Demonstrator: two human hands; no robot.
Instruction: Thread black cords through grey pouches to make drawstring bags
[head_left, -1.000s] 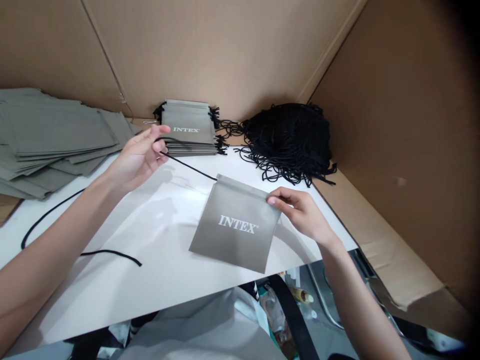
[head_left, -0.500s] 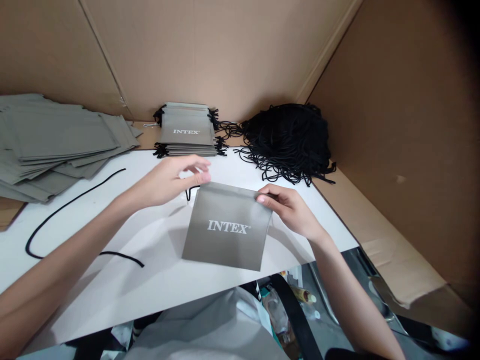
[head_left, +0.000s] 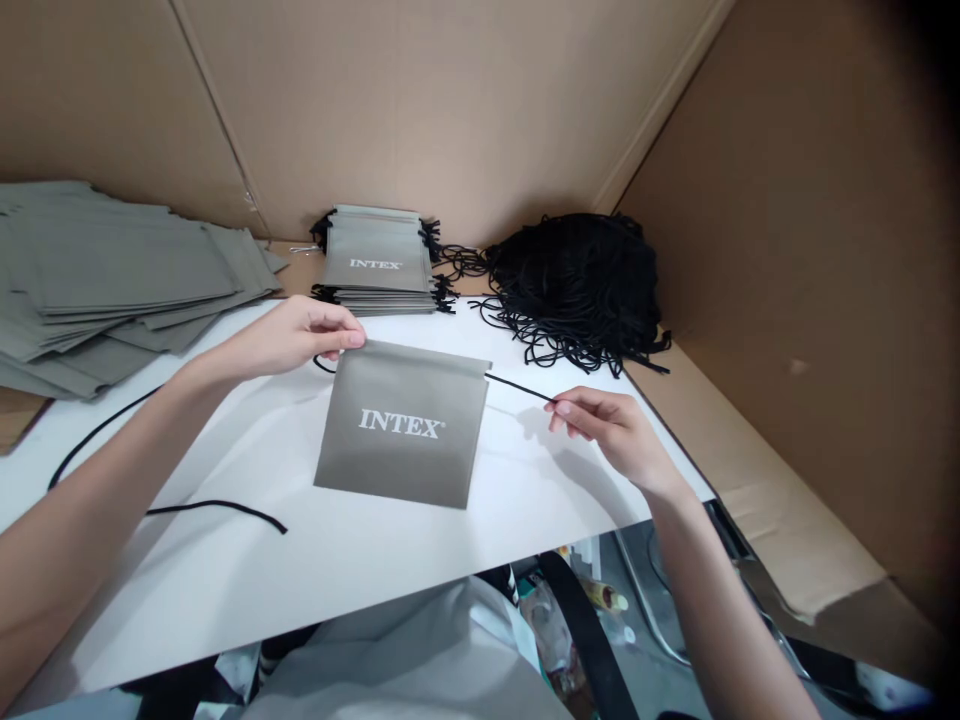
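Note:
A grey pouch marked INTEX (head_left: pixel 401 450) hangs over the white table, its top left corner pinched by my left hand (head_left: pixel 311 335). A black cord (head_left: pixel 519 385) comes out of the pouch's top right edge, and my right hand (head_left: pixel 611 430) grips its end between thumb and fingers. On the pouch's left side, a short loop of black cord shows beneath my left hand. More black cord (head_left: pixel 225 505) curves over the table at the left, partly hidden by my left forearm.
Loose grey pouches (head_left: pixel 127 270) are piled at the left. A stack of corded INTEX pouches (head_left: pixel 379 245) stands at the back centre, beside a heap of black cords (head_left: pixel 577 285). Cardboard walls (head_left: pixel 450 100) enclose the back and right of the white table (head_left: pixel 300 590).
My left hand has closed on the pouch's corner, and the pouch has moved left. My right hand has left the pouch and moved right, drawing cord out from its top edge.

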